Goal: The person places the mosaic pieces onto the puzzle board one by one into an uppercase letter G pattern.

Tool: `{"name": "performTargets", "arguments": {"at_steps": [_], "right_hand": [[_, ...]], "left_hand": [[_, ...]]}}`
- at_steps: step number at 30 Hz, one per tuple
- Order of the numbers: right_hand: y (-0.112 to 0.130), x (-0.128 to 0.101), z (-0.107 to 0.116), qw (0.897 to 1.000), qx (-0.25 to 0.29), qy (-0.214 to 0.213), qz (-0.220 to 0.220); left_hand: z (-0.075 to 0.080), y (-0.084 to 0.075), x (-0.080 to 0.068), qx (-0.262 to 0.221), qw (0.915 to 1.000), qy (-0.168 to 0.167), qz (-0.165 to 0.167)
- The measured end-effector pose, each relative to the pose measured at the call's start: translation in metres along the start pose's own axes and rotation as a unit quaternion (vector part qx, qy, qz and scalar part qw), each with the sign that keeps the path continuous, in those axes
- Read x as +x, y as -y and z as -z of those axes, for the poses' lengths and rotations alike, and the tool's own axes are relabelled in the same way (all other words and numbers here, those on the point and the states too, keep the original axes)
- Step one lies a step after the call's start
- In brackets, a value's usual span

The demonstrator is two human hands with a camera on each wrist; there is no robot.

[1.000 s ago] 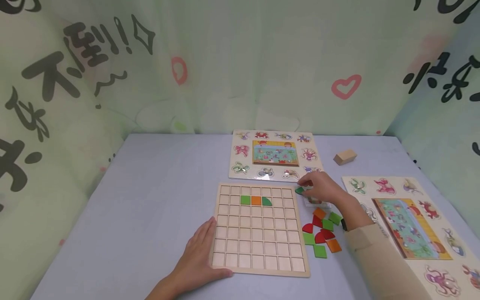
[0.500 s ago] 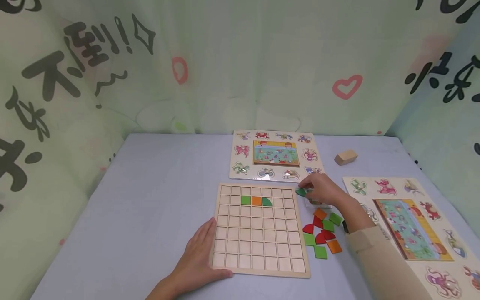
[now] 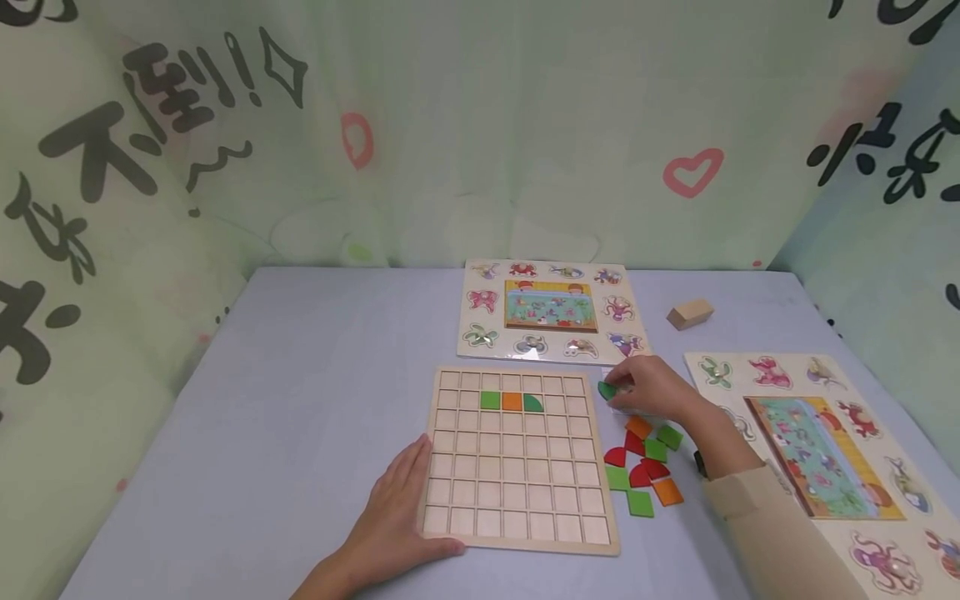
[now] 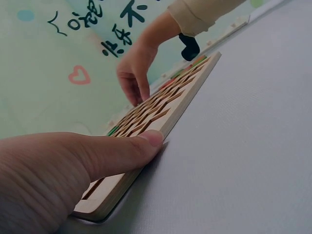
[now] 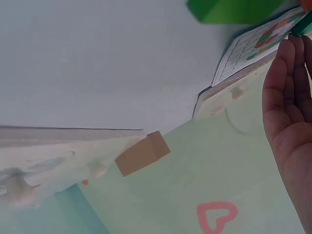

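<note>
Pinching a green piece (image 3: 606,389) at centre right, the right hand (image 3: 651,387) hovers; the left hand (image 3: 397,508), fingers relaxed, rests on the grid board (image 3: 517,508) at lower centre.

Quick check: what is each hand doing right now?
Left hand: open, resting on the grid board edge.
Right hand: pinching a green piece.

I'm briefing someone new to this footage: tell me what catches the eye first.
The pale wooden grid board lies mid-table with a green, an orange and a green curved tile in its second row, the left hand resting on its near left edge. Just right of it, the right hand pinches a small green curved tile above a loose heap of red, green and orange tiles.
</note>
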State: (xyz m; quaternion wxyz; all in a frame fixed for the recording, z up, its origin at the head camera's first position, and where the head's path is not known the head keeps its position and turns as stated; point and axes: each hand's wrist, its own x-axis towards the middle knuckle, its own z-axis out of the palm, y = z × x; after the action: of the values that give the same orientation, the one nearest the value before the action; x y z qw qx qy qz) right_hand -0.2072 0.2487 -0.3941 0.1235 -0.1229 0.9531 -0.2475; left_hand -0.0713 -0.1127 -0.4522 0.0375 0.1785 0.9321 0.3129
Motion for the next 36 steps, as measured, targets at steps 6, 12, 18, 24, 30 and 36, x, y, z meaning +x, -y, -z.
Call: {"name": "performTargets", "arguments": {"at_steps": [6,12,18,24,30,36], "right_hand": [[-0.009,-0.003,0.004,1.000,0.023,0.000,0.002],[-0.018,0.003,0.010,0.997,0.059,0.023,0.031],[-0.022,0.007,0.011,0.996,0.063,0.043,0.053],[-0.023,0.009,0.010,0.995,0.060,0.044,0.061],[-0.023,0.010,0.009,0.994,0.066,0.055,0.073],[-0.021,0.012,0.009,0.991,0.058,0.067,0.096]], "left_hand": [[0.000,0.000,0.001,0.001,1.0000,0.002,0.001],[0.001,-0.001,0.001,0.001,1.0000,0.004,-0.001],[0.000,-0.001,0.002,0.005,0.9999,0.011,0.005],[-0.001,0.000,0.001,0.007,0.9999,0.010,0.006],[0.001,0.000,0.001,0.006,0.9999,0.008,0.005],[0.001,-0.001,0.001,0.005,0.9999,0.008,0.007]]}}
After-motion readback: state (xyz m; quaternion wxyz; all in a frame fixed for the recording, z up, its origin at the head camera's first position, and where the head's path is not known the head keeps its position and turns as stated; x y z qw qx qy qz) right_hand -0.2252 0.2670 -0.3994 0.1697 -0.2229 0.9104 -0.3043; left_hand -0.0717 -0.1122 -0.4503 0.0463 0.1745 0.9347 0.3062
